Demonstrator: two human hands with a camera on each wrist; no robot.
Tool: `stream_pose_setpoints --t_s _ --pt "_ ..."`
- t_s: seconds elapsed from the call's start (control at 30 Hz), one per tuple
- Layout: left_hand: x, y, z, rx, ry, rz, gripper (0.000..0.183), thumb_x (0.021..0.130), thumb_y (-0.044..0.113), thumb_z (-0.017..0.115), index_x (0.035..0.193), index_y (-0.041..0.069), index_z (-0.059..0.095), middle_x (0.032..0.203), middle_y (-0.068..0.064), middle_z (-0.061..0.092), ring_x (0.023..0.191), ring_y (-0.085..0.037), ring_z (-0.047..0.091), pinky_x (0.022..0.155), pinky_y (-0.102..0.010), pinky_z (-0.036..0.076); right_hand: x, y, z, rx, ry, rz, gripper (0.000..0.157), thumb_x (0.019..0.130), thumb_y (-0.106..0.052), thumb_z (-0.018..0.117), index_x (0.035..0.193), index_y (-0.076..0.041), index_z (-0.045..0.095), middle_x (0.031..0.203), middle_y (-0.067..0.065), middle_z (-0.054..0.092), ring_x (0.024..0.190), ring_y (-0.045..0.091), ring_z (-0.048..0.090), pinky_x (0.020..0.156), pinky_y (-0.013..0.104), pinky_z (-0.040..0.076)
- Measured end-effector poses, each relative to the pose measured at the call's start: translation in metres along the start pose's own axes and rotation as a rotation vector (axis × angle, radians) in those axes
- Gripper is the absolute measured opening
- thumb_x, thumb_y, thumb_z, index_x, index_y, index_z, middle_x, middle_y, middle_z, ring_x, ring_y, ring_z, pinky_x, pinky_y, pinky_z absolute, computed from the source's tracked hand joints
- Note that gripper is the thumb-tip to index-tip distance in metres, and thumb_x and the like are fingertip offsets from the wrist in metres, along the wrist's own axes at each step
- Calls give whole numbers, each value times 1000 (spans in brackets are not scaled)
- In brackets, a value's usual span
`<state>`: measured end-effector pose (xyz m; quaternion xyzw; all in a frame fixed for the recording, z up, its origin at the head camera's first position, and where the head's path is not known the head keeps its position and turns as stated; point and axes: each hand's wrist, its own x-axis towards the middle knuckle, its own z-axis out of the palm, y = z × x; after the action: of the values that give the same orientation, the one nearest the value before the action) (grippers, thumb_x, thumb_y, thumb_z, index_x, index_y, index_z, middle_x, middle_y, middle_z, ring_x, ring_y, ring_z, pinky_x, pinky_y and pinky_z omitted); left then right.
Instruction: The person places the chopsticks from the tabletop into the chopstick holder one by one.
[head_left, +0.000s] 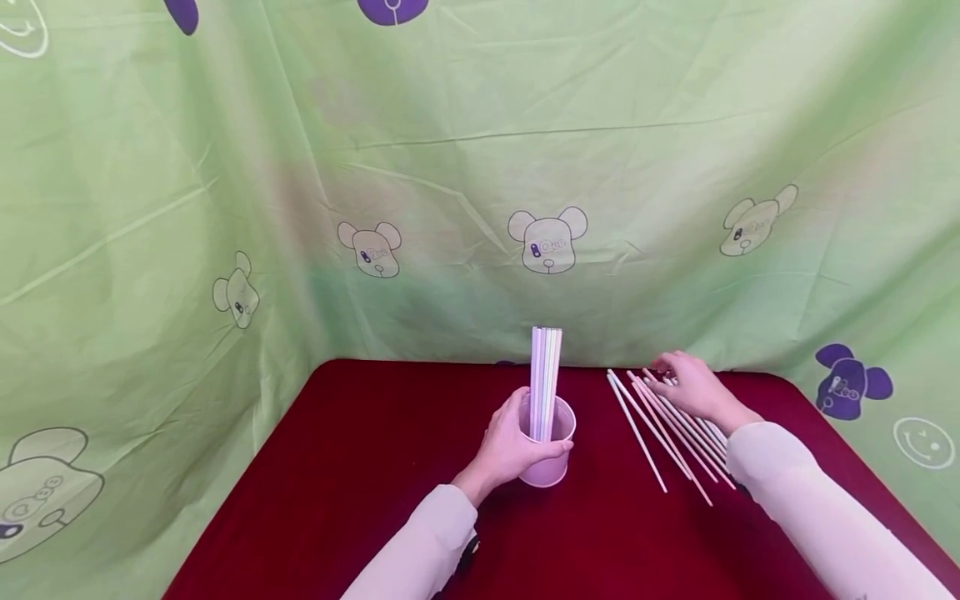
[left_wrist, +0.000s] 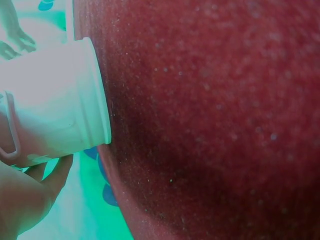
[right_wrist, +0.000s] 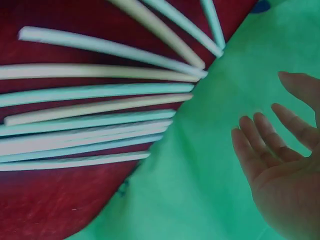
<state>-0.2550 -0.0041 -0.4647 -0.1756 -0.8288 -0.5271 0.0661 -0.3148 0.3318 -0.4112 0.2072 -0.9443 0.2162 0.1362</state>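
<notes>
A small pale pink bucket (head_left: 546, 473) stands upright on the table, right of the middle in the head view. Pastel straws (head_left: 545, 375) rise from it in an upright bundle. My left hand (head_left: 504, 443) grips the bucket from the left, thumb across the front near the rim. The left wrist view shows the bucket (left_wrist: 55, 100) sideways, with its wire handle. Several loose pastel straws (head_left: 678, 437) lie fanned out to the right. Over their far ends is my right hand (head_left: 696, 387). The right wrist view has that hand (right_wrist: 280, 160) with fingers loosely bent, apart from the straws (right_wrist: 100, 95).
A dark red cloth (head_left: 360, 467) covers the table. Green fabric (head_left: 465, 167) with cartoon bear heads hangs around its back and sides. The loose straws' far ends lie close to the table's back edge.
</notes>
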Motion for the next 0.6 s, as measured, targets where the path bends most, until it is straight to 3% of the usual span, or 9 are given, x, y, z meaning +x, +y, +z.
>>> stream_pose_setpoints --t_s 0.3,0.6 --pt "2 -2 -1 -3 -1 6 89 66 45 94 141 25 49 124 8 61 112 -10 59 99 -40 51 -8 42 -4 -25 -27 74 30 86 -10 75 105 11 64 93 26 69 85 42 66 78 56 51" --pt "2 -1 0 36 1 -14 94 66 49 93 144 21 48 128 3 61 114 -12 59 98 -38 50 -29 77 -6 -40 -25 186 32 83 -8 75 104 13 62 93 29 67 90 48 64 79 56 49"
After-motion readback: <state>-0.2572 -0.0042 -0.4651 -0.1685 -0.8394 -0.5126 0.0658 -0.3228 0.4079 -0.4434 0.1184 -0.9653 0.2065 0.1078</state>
